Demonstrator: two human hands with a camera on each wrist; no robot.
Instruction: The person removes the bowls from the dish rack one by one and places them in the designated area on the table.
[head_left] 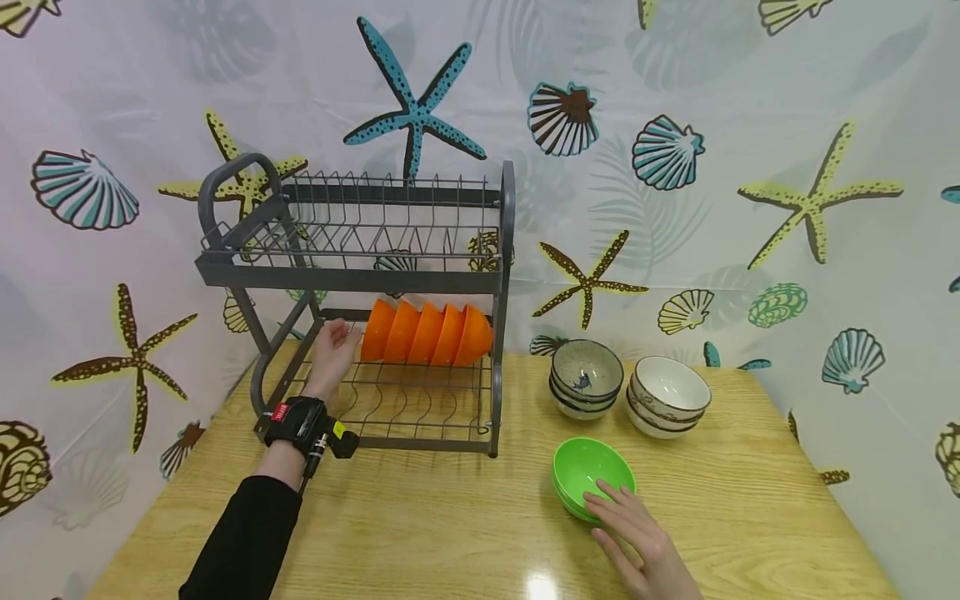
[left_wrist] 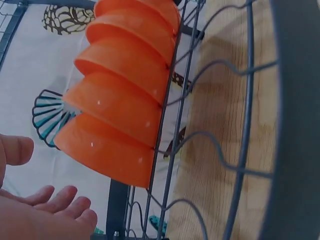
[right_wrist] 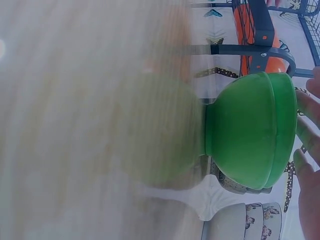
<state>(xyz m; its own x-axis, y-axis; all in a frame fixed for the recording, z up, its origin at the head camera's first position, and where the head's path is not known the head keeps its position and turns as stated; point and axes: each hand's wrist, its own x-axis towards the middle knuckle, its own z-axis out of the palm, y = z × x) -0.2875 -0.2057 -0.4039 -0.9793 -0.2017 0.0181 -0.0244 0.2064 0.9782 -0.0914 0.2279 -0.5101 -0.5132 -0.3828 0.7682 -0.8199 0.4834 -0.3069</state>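
Several orange bowls stand on edge in a row on the dish rack's lower tier. Just left of the endmost one is my left hand; in the left wrist view its thumb and fingers are spread apart with a gap to the nearest bowl. Two nested green bowls sit upright on the table. My right hand reaches over their near right side, fingers loosely extended at the rim. The right wrist view shows the stacked green bowls from the side, fingertips beside the rim.
The grey two-tier dish rack has a wire upper tier above the orange bowls. Behind the green bowls stand a stack of speckled grey bowls and a stack of white patterned bowls. A patterned cloth hangs behind the wooden table.
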